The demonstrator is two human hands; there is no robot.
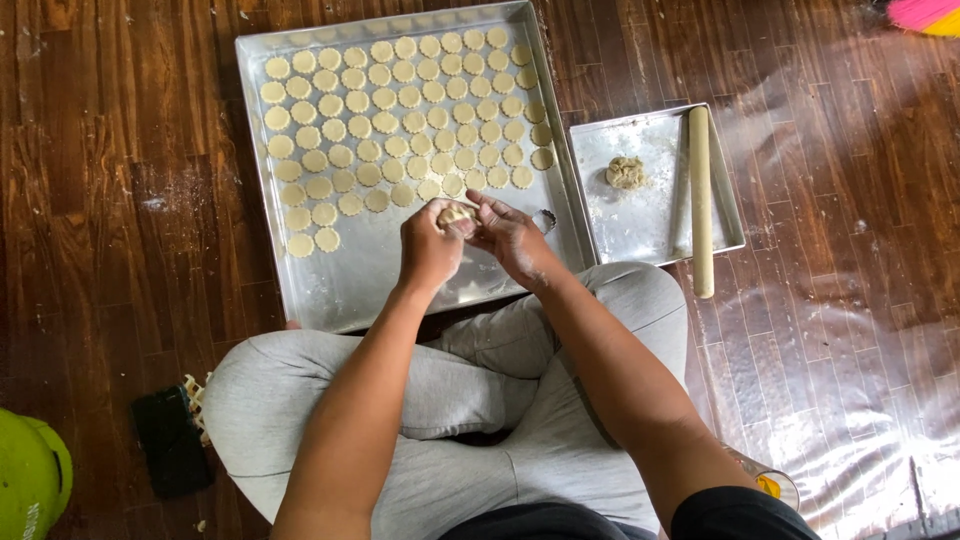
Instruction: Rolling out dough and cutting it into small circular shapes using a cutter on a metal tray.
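Pale dough (457,213) sits pinched betw. both hands, over big tray's (350,285) bare front part. Left hand (430,248) cups it from left, right hand (510,235) fingertips press on from right; cutter (544,220) just beside right hand.

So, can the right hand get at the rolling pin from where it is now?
Probably yes: the rolling pin lies uncovered on the small tray, just beside the right hand, but that hand first must release the dough.
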